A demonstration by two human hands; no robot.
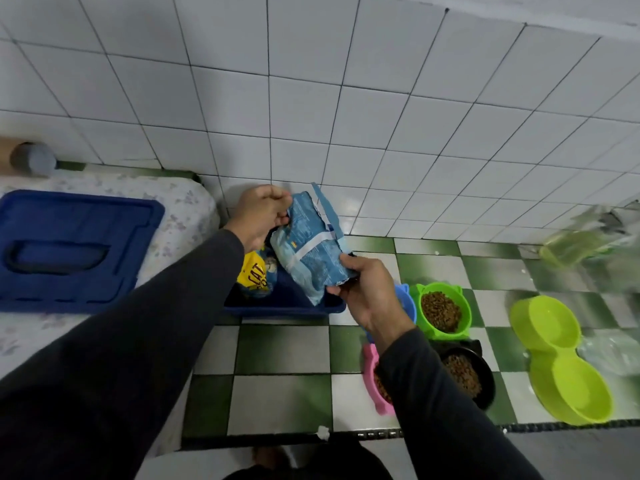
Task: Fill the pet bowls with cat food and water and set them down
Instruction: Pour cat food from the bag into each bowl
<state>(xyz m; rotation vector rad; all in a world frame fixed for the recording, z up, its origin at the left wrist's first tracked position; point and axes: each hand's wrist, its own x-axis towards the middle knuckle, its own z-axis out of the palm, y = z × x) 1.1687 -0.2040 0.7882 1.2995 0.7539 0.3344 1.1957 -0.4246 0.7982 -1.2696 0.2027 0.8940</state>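
A crumpled light-blue cat food bag [311,244] hangs over the dark blue bin [287,304]. My left hand [261,213] grips the bag's upper left edge, and my right hand [363,289] pinches its lower right corner. A yellow cat food bag [256,271] stands inside the bin. On the floor to the right, kibble fills a green bowl [441,308], a black bowl [465,375] and a pink bowl [375,386]. My right wrist mostly hides a blue bowl [407,301]. An empty lime-green double bowl [561,358] lies at the far right.
The bin's dark blue lid [76,247] lies on a patterned surface at the left. White tiled wall runs behind. The floor is green and white checks. A clear plastic bottle [581,244], blurred, lies at the far right by the wall.
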